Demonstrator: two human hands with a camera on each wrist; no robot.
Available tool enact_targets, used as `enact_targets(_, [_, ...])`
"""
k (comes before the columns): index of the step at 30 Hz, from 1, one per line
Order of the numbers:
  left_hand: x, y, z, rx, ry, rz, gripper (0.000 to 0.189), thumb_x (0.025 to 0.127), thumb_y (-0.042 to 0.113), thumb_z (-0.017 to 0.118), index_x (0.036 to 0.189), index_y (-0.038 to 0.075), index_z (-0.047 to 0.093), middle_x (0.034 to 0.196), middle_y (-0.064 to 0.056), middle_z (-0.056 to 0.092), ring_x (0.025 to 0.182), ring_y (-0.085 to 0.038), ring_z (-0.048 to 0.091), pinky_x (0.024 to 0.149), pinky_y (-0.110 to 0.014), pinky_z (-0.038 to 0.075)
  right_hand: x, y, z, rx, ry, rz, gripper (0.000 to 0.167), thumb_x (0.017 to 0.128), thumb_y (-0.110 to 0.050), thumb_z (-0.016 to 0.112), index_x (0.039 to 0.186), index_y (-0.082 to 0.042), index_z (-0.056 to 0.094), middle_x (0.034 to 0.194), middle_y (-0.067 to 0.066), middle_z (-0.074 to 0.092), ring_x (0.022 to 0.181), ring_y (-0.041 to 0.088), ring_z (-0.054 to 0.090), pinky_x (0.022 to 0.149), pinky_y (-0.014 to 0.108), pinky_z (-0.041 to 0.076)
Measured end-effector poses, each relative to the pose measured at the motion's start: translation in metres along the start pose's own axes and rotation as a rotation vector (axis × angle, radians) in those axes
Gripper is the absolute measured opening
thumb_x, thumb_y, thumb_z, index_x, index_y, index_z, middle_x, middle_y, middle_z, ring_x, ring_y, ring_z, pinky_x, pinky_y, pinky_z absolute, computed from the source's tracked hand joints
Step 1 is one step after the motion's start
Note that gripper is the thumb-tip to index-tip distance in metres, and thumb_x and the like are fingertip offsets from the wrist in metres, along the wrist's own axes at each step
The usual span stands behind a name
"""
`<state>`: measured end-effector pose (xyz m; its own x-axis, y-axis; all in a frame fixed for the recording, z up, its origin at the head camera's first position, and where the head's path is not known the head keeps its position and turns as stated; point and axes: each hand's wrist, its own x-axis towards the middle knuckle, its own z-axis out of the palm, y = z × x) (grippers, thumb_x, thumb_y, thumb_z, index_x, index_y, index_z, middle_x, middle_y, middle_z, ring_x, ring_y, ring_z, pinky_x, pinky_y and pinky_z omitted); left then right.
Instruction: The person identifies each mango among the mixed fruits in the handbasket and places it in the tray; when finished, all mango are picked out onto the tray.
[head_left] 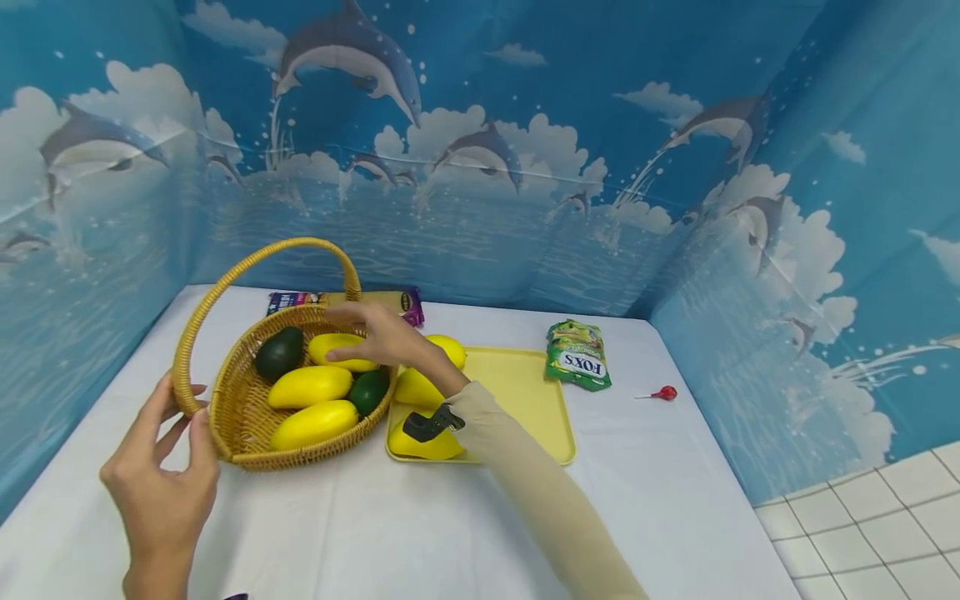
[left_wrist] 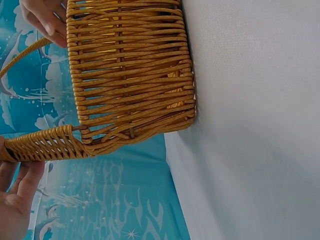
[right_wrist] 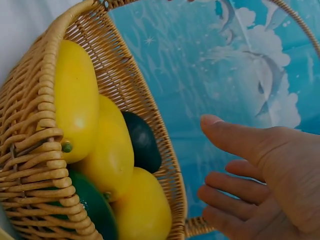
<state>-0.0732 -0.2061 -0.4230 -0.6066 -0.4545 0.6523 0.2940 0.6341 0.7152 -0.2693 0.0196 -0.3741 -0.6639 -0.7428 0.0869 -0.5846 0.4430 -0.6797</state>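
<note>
A wicker basket (head_left: pixel 303 457) with a tall arched handle (head_left: pixel 251 260) stands at the left of the table. It contains several yellow mangoes (head_left: pixel 309 387) and two dark green avocados (head_left: pixel 279 353). My left hand (head_left: pixel 165 483) holds the base of the handle between thumb and fingers, as the left wrist view shows too. Above the basket's right side is my right hand (head_left: pixel 390 337), its fingers spread loosely with nothing in them. In the right wrist view that hand (right_wrist: pixel 255 185) is apart from the mangoes (right_wrist: pixel 77 100).
A yellow tray (head_left: pixel 517 392) right of the basket carries more mangoes (head_left: pixel 416 387), partly behind my right arm. Behind the basket lies a long purple-and-tan packet (head_left: pixel 390 302). Farther right are a green Fox's bag (head_left: pixel 577 354) and a red lollipop (head_left: pixel 665 392). Dolphin-print curtains surround the table.
</note>
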Motion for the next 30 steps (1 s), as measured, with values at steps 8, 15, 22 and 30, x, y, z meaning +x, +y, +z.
enact_targets(8, [0.001, 0.0, 0.001, 0.007, -0.008, 0.008, 0.066, 0.092, -0.014, 0.073, 0.152, 0.013, 0.063, 0.124, -0.019, 0.077, 0.114, 0.013, 0.059, 0.095, -0.004, 0.05, 0.03, 0.01, 0.011, -0.077, 0.0, 0.068, 0.067, 0.098, -0.025, 0.083, 0.155, -0.002, 0.057, 0.152, 0.015, 0.063, 0.14, 0.029, 0.06, 0.114, 0.026, 0.052])
enact_targets(15, [0.0, -0.003, -0.001, -0.009, -0.001, 0.018, 0.066, 0.092, -0.012, 0.073, 0.152, 0.014, 0.064, 0.122, -0.019, 0.077, 0.113, 0.011, 0.061, 0.095, -0.005, 0.05, 0.048, 0.013, 0.024, -0.123, -0.025, 0.083, 0.066, 0.096, -0.019, 0.085, 0.152, 0.002, 0.058, 0.149, 0.016, 0.065, 0.135, 0.029, 0.063, 0.109, 0.023, 0.055])
enact_targets(22, [-0.001, -0.003, -0.002, 0.0, -0.008, 0.024, 0.065, 0.094, -0.009, 0.072, 0.153, 0.017, 0.062, 0.123, -0.02, 0.077, 0.115, 0.009, 0.062, 0.096, -0.006, 0.051, 0.05, 0.018, 0.032, -0.155, -0.11, 0.128, 0.064, 0.096, -0.015, 0.083, 0.154, -0.003, 0.059, 0.153, 0.011, 0.063, 0.138, 0.023, 0.059, 0.111, 0.02, 0.052])
enact_targets(30, [-0.001, -0.002, 0.002, -0.005, 0.017, 0.016, 0.066, 0.091, -0.014, 0.073, 0.151, 0.013, 0.065, 0.12, -0.02, 0.077, 0.113, 0.009, 0.063, 0.095, -0.006, 0.051, 0.053, 0.021, 0.029, -0.224, -0.175, 0.113, 0.055, 0.1, -0.013, 0.078, 0.152, -0.003, 0.061, 0.156, 0.012, 0.06, 0.143, 0.024, 0.056, 0.115, 0.022, 0.05])
